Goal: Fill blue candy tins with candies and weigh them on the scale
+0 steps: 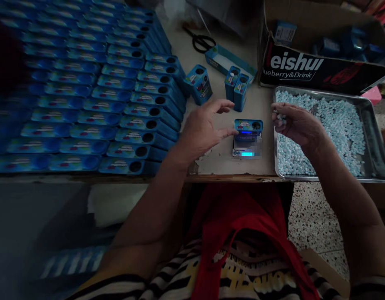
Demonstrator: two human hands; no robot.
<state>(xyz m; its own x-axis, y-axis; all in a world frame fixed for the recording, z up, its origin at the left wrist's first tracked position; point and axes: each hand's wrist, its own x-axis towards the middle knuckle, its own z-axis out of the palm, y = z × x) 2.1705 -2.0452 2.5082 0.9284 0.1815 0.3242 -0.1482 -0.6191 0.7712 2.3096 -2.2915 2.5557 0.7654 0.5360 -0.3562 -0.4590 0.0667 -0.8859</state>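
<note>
My left hand is open, its thumb and fingers spread apart just left of a small blue tin. The thumb tip reaches the tin's left edge; whether it touches I cannot tell. The tin stands on a small digital scale with a lit display. Over the left side of a metal tray, my right hand is closed round a few pale blue candies. Many more of these small candies lie in the tray below it.
Rows of blue tins with round holes cover the left side. Behind the scale stand a loose tin and a pair of tins. Farther back are a shallow blue box, scissors and a carton holding tins.
</note>
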